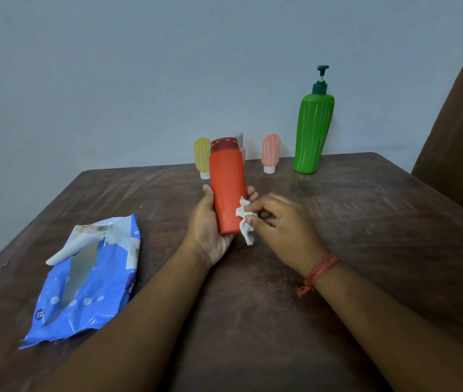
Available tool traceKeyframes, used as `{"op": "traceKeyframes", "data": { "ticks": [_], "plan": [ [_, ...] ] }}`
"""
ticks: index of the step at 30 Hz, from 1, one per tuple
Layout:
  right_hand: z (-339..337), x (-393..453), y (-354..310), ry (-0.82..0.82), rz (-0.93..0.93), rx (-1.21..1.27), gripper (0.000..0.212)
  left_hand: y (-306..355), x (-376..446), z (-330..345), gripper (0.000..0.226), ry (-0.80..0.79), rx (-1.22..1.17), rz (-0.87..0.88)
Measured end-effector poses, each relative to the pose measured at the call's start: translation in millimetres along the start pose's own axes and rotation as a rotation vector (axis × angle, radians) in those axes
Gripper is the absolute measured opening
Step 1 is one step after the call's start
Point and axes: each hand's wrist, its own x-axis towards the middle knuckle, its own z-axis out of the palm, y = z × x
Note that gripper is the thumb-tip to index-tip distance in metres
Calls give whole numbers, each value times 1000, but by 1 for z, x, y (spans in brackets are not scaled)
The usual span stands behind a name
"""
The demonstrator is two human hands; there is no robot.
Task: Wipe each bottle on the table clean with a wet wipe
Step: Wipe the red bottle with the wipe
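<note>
On the dark wooden table (pixel 338 222), the blue wet-wipe packet (pixel 89 281) lies flap open, well to the left of the red bottle (pixel 227 188). Behind and right of that bottle, against the wall, stands the tall green pump bottle (pixel 311 131). My left hand (pixel 209 227) curls around the red bottle's lower half, holding it upright. My right hand (pixel 284 222) pinches a crumpled white wipe (pixel 245 219) against its right side. Behind it stand a small yellow tube (pixel 202 157) and a pink tube (pixel 270 152).
</note>
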Motion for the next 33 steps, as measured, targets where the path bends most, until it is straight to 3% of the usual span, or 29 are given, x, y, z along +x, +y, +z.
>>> {"op": "traceKeyframes", "data": {
  "ticks": [3, 7, 14, 20, 23, 28, 33],
  "plan": [
    [1, 1, 0, 0, -25, 5, 9, 1, 1, -1, 76, -10, -52, -24],
    [-4, 4, 6, 132, -9, -18, 12, -3, -5, 7, 62, -26, 12, -64],
    [5, -1, 4, -139, 68, 166, 19, 6, -4, -1, 73, 21, -147, -22],
    [7, 1, 5, -27, 291, 496, 24, 3, -5, 6, 61, 20, -110, -38],
    [6, 0, 8, -57, 243, 365, 22, 5, -5, 5, 63, 30, -104, -26],
    [9, 0, 3, -60, -71, -28, 14, 6, -3, 0, 66, 19, -127, -28],
    [4, 6, 4, 80, -84, -182, 14, -2, -5, 7, 61, -36, 20, -71]
  ]
}}
